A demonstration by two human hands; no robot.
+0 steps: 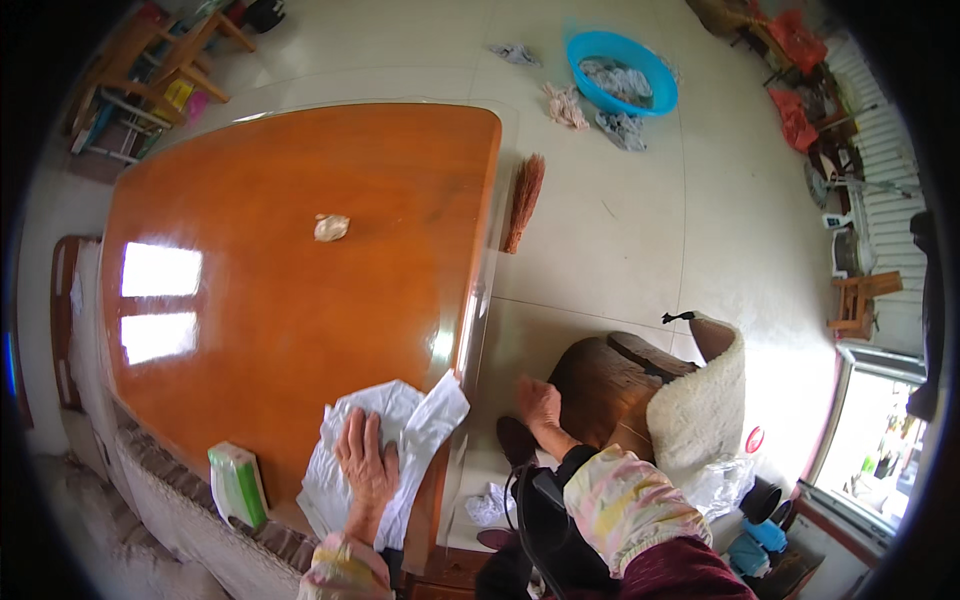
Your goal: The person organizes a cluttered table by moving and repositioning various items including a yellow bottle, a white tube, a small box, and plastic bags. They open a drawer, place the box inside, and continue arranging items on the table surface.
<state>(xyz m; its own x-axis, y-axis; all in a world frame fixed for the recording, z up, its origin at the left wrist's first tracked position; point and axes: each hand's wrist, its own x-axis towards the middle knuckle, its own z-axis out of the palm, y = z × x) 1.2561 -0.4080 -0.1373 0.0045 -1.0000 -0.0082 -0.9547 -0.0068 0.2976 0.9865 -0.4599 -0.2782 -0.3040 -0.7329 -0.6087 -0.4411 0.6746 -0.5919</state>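
Note:
My left hand (367, 457) lies palm down, fingers a little spread, on a crumpled white cloth (435, 409) at the near right corner of a glossy orange-brown wooden table (300, 300). Away from the table, over the floor, my right hand (539, 402) has its fingers curled in; it is slightly blurred, and no object shows in it. A small crumpled beige piece (331, 227) sits near the table's middle. At the near left edge stands a green and white tissue pack (237, 484).
A dark wooden seat (600, 382) with a fleecy cover (701, 405) stands right of my right hand. A bundled brush (525, 202) lies beside the table. Farther off are a blue basin (664, 79) and cloths (566, 106) on the floor. A padded sofa (172, 502) borders the table's left.

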